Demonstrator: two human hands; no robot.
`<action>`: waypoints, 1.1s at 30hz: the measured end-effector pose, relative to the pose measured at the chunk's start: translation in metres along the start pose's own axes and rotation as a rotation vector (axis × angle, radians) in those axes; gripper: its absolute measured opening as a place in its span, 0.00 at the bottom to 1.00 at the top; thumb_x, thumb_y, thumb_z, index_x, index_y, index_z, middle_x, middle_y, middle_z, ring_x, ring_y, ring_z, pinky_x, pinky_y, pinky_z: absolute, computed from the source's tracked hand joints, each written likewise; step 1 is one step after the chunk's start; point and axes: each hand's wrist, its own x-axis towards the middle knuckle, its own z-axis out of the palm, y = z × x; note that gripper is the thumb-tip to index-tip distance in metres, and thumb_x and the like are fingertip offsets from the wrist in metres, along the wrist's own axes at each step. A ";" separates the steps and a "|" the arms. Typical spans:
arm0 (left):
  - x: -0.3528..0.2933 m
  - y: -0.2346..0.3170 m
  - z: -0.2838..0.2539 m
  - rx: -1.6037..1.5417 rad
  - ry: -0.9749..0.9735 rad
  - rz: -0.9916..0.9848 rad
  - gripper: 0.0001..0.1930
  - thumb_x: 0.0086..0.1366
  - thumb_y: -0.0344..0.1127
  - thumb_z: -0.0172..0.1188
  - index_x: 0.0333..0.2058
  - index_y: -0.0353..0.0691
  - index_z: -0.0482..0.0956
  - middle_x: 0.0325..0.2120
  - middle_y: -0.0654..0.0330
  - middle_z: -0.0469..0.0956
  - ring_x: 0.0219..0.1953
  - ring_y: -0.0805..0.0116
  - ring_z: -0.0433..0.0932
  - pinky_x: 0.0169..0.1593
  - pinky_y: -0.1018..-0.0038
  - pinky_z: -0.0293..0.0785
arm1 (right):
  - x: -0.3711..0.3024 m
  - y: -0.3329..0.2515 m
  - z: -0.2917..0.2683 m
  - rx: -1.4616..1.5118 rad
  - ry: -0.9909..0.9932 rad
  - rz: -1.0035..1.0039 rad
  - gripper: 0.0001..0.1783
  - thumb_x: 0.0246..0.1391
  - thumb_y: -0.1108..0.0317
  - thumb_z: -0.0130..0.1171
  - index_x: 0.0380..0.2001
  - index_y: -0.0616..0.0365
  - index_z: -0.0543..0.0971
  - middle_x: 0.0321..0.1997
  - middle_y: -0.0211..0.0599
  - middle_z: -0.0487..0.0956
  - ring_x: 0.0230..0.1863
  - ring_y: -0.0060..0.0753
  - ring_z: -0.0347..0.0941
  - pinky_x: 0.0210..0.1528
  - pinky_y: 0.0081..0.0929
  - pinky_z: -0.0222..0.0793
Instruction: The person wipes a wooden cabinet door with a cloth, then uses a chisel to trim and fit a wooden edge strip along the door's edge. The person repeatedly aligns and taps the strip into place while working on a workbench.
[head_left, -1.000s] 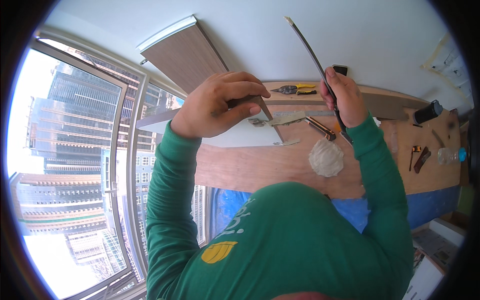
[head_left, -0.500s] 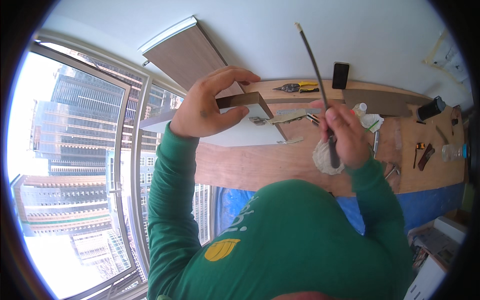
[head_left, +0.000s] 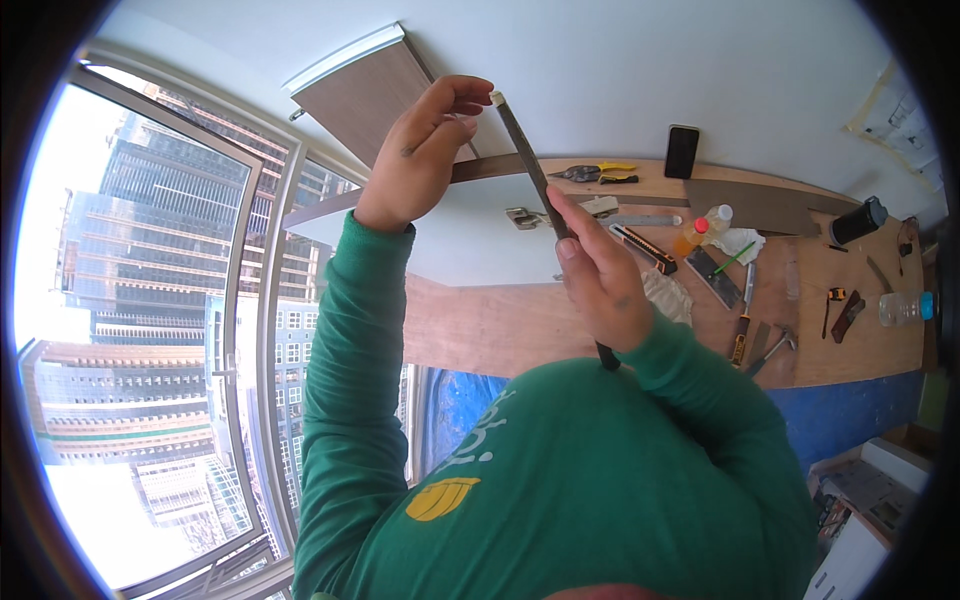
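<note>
At the left of my feed, beyond the window frame (head_left: 262, 380), tall buildings stand, and a brown wood-grain panel (head_left: 360, 95) leans at the wall. My left hand (head_left: 425, 145) is raised just above the brown edge of a white panel (head_left: 450, 235), its fingers loosely curled, thumb a little apart from them, holding nothing I can see. The index fingertip sits right beside the pale tip of a long, slim dark tool, perhaps a file (head_left: 525, 145); the view is too coarse to say whether they touch. That tool slants across the front of the panel, near a metal hinge (head_left: 522, 217). My right hand (head_left: 608, 290) grips it, index finger stretched along the shaft and thumb pressed against it, the lower end showing below the hand. Farther right on the workbench (head_left: 480, 330) are yellow-handled snips (head_left: 600, 174), an orange-and-black utility knife (head_left: 645, 248), a bottle with a red cap (head_left: 690, 238) and a hammer (head_left: 772, 350). Compared with half a second ago, my left hand has come up off the panel's corner, my right hand has moved left, the tool's tip has swung over to the left fingers, and the knife lies uncovered.
</note>
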 end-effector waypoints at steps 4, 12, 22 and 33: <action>0.002 -0.003 0.009 0.245 0.036 0.041 0.22 0.68 0.25 0.44 0.59 0.34 0.74 0.55 0.52 0.80 0.58 0.59 0.79 0.63 0.63 0.73 | 0.016 0.001 0.010 0.095 0.037 0.098 0.28 0.75 0.76 0.47 0.76 0.58 0.65 0.71 0.47 0.76 0.67 0.35 0.75 0.66 0.27 0.68; 0.004 -0.008 0.014 0.474 0.084 0.063 0.20 0.66 0.26 0.46 0.55 0.36 0.76 0.53 0.48 0.83 0.53 0.50 0.83 0.59 0.58 0.78 | 0.005 -0.008 0.004 0.126 0.062 0.128 0.28 0.76 0.73 0.48 0.76 0.51 0.67 0.46 0.35 0.82 0.34 0.21 0.66 0.42 0.22 0.69; 0.003 -0.009 0.017 0.472 0.080 0.056 0.21 0.64 0.25 0.46 0.54 0.37 0.77 0.51 0.49 0.83 0.52 0.51 0.82 0.57 0.57 0.78 | 0.026 -0.006 -0.003 0.087 0.045 0.092 0.29 0.74 0.75 0.50 0.76 0.50 0.68 0.45 0.42 0.82 0.31 0.21 0.65 0.39 0.21 0.68; 0.007 -0.015 0.015 0.490 0.063 0.022 0.22 0.63 0.26 0.48 0.56 0.36 0.76 0.50 0.49 0.83 0.52 0.51 0.82 0.57 0.58 0.78 | 0.036 -0.002 0.001 0.119 0.052 0.079 0.29 0.75 0.75 0.48 0.77 0.49 0.67 0.42 0.25 0.79 0.28 0.11 0.59 0.33 0.14 0.64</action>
